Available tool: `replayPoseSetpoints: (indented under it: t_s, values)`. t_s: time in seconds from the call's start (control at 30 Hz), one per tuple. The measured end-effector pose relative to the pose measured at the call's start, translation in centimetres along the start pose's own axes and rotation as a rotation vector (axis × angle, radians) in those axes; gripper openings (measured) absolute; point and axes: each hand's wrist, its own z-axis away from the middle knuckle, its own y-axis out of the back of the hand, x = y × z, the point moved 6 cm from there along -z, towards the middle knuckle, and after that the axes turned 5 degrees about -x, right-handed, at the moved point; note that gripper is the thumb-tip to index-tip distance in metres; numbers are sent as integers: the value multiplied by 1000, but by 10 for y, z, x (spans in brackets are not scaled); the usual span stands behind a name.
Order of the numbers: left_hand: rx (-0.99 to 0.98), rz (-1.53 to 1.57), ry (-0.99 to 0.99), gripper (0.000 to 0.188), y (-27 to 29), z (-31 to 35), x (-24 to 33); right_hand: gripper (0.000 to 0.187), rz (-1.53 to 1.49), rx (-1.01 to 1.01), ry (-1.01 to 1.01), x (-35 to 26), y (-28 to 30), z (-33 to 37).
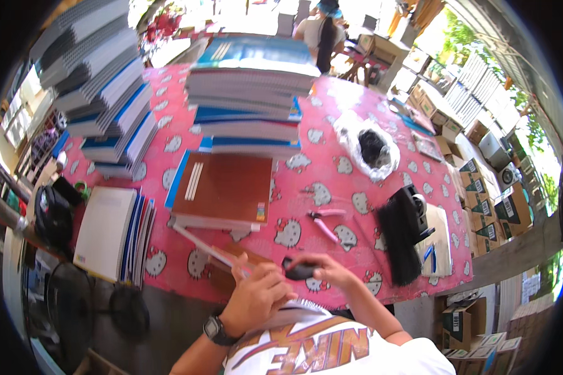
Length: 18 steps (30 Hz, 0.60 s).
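Observation:
My left hand, with a black watch on the wrist, is closed round the near end of a thin notebook. The notebook is seen nearly edge-on, its pale edge slanting up and left from my fingers, brown showing below it. My right hand grips a small black object just to the right; its exact kind is unclear. Beyond the hands lies a pile of brown-covered notebooks. Pink-handled pliers lie on the pink patterned tablecloth, apart from both hands.
Tall notebook stacks stand at the back and far left; more notebooks lie at left. To the right are a bundle of black strands, a black tape dispenser and a plastic bag. Another person sits beyond.

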Motion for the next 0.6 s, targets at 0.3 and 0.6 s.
replayPoseSetpoints:
  t_s: [0.3, 0.6]
  values:
    - [340, -28, 173, 25, 15, 15, -28, 81, 521, 251, -113, -29, 5, -9]
    - [353, -18, 197, 27, 20, 16, -29, 71, 577, 251, -47, -65, 16, -8]
